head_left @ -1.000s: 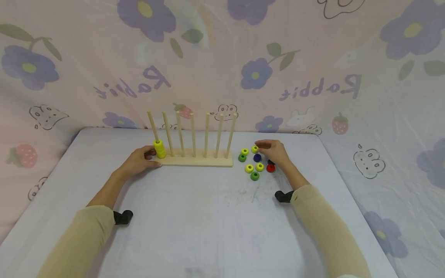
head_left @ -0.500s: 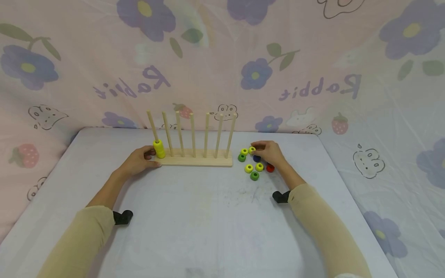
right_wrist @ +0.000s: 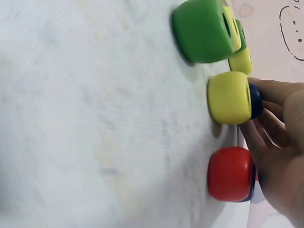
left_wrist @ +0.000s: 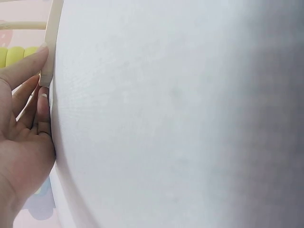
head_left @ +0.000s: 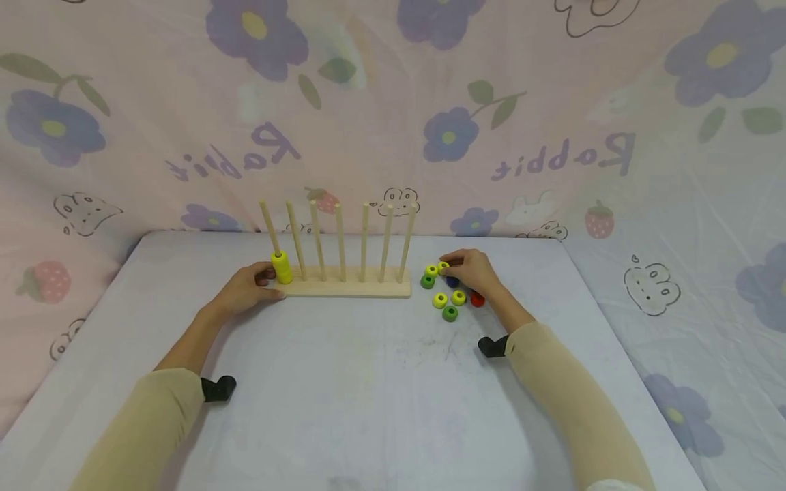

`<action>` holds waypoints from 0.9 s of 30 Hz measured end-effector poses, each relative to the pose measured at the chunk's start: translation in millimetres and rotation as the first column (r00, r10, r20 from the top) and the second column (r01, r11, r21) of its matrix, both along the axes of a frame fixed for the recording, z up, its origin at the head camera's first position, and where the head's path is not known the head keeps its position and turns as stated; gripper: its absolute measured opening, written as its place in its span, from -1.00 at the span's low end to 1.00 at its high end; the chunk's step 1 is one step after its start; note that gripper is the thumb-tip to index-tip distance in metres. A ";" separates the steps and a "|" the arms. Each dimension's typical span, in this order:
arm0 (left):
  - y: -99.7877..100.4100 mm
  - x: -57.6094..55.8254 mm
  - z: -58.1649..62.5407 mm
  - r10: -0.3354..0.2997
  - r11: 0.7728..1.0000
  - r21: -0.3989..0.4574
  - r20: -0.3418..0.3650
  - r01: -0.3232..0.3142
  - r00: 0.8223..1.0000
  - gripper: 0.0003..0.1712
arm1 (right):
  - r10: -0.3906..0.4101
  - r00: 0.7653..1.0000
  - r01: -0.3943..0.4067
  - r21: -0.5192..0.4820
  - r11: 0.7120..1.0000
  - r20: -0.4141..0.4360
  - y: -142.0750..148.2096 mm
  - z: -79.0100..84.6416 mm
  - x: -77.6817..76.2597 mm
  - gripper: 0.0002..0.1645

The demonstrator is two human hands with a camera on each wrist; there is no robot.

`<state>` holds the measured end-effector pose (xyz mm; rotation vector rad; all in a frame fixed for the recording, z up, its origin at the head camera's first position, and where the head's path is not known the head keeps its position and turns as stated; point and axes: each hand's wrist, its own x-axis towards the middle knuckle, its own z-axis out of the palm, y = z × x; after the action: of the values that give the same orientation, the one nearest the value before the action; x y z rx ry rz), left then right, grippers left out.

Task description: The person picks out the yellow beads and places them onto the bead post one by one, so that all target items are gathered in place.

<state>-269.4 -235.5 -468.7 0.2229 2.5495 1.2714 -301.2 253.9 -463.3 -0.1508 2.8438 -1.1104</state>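
Note:
A wooden peg rack [head_left: 350,290] with several upright pegs stands toward the back of the table. On its leftmost peg sits a stack of yellow beads [head_left: 282,268]. My left hand [head_left: 242,291] grips the rack's left end, thumb against the base and fingers around the end, as the left wrist view shows. To the right of the rack, my right hand [head_left: 475,271] pinches a yellow bead [head_left: 443,268] between thumb and fingertips, low over the table. Blue bead [head_left: 452,281] and red bead [head_left: 477,299] lie partly hidden under this hand.
Around the right hand lie loose beads: a yellow bead [head_left: 432,271], a green bead [head_left: 427,281], two more yellow ones in front, and a green bead [head_left: 450,313] nearest the person. A patterned cloth [head_left: 368,102] hangs behind the white table [head_left: 356,409].
My right hand has shifted slightly left, bringing the pinched yellow bead closer to the other yellow and green beads. The left hand stays on the rack's end. The head view has tilted slightly.

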 end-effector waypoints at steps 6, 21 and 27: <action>-0.1 -0.9 -2.6 0.000 1.000 0.004 -0.002 0.000 1.000 -0.07 | -0.011 1.000 0.011 0.004 1.000 -0.023 0.6 -2.2 -0.3 -0.63; 0.4 -0.8 -3.0 0.005 1.000 -0.002 -0.004 -0.005 1.000 -0.08 | -0.019 0.998 0.007 -0.209 0.978 -0.056 5.1 -1.2 3.0 -0.56; 0.0 -0.5 -0.5 0.003 1.000 -0.012 -0.004 -0.003 1.000 -0.07 | -0.031 0.996 0.014 -0.193 0.981 -0.087 4.7 5.0 2.0 -0.50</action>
<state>-269.8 -235.5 -469.1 0.2193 2.5611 1.2575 -299.3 258.6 -458.3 -0.1857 2.8156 -1.4183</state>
